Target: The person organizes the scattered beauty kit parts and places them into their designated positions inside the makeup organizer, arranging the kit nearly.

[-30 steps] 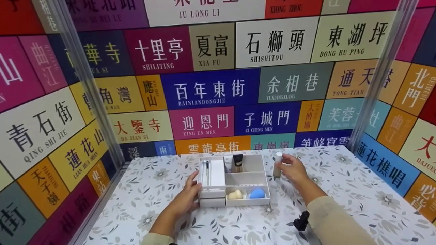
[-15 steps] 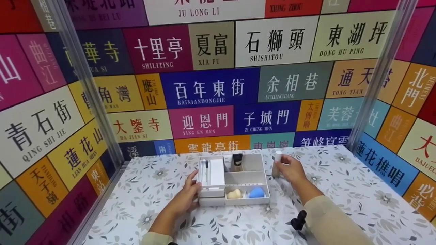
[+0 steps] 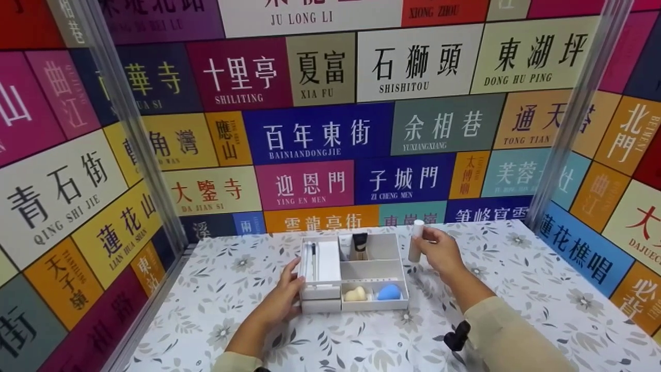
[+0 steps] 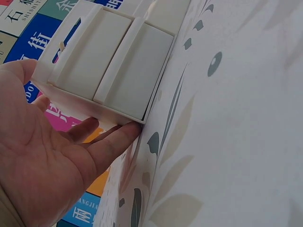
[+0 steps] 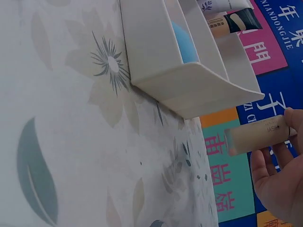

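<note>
A foundation bottle with a white cap and beige contents is held upright between the thumb and fingers of my right hand, just right of the organizer. The right wrist view shows the bottle off the table. My left hand rests its fingers along the left side of the white desk organizer. In the left wrist view, the fingers of the left hand lie relaxed against the side of the organizer, beside its two drawers.
The organizer holds a black-capped tube, a white tube, a cream-coloured sponge, a blue sponge and a slim pen-like stick. A floral cloth covers the table. Sign-printed walls stand behind and beside it.
My right hand has lifted the foundation bottle slightly and shifted it a little left, toward the organizer. The left hand and the organizer stay in place.
</note>
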### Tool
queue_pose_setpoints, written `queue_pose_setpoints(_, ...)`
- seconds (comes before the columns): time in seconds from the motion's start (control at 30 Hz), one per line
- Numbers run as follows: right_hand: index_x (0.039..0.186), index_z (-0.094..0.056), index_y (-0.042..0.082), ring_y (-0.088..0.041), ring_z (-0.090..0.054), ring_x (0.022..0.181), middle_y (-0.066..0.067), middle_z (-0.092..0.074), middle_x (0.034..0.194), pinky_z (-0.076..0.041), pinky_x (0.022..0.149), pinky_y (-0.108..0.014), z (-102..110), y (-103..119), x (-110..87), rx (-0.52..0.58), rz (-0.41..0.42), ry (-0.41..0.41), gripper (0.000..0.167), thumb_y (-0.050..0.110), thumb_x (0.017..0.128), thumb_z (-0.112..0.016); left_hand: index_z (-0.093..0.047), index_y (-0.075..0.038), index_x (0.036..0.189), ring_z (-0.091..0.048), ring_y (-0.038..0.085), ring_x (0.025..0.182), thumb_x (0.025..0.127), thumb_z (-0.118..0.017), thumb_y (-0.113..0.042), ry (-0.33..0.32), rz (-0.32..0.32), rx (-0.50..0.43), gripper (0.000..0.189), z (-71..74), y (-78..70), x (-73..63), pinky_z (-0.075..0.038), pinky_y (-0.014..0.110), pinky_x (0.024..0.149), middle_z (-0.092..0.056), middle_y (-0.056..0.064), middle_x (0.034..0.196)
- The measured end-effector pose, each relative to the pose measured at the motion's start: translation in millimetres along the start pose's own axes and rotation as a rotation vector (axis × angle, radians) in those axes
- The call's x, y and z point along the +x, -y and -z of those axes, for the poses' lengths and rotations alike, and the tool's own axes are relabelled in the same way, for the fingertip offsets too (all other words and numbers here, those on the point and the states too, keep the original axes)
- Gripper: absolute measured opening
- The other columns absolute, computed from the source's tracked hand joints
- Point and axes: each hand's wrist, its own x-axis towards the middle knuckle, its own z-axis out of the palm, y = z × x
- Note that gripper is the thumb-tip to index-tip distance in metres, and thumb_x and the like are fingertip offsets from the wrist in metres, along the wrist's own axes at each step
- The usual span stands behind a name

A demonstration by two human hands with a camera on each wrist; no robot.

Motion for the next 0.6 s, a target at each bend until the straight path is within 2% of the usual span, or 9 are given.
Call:
queue_pose_setpoints(0.2, 0.156, -0.054, 0.012, -0.035, -0.058, 0.141, -0.017, -0.059, 0.151, -0.044, 0.124, -0.057, -3, 17, -5.0, 0.016, 0.01, -0.006, 0.059, 0.038, 0.105, -0.068, -0.012, -0.044, 0.17, -0.031, 0.052, 0.16, 0.112, -0.042, -0.048, -0.002, -0.005, -0.006, 0.066, 0.3, 0.7, 0.1, -0.043, 0.064, 0.122, -0.01, 0.021, 0.179)
queue_pose_setpoints(0.47, 0.152, -0.057, 0.011, -0.035, -0.06, 0.139, -0.015, -0.061, 0.153, -0.044, 0.124, -0.057, -18, 38, -11.3, 0.03, 0.058, 0.007, 0.059, 0.038, 0.102, -0.072, -0.011, -0.044, 0.17, -0.029, 0.053, 0.161, 0.112, -0.042, -0.048, -0.004, -0.003, -0.006, 0.066, 0.3, 0.5, -0.2, -0.042, 0.065, 0.122, -0.008, 0.021, 0.179)
queue_pose_setpoints(0.6, 0.148, -0.061, 0.009, -0.034, -0.062, 0.133, -0.017, -0.064, 0.147, -0.049, 0.12, -0.053, -27, 44, -10.8, 0.03, 0.092, 0.007, 0.056, 0.038, 0.102, -0.073, -0.009, -0.042, 0.171, -0.032, 0.053, 0.159, 0.113, -0.04, -0.048, 0.001, -0.018, 0.011, 0.066, 0.5, 0.3, -0.7, -0.042, 0.066, 0.121, -0.011, 0.022, 0.179)
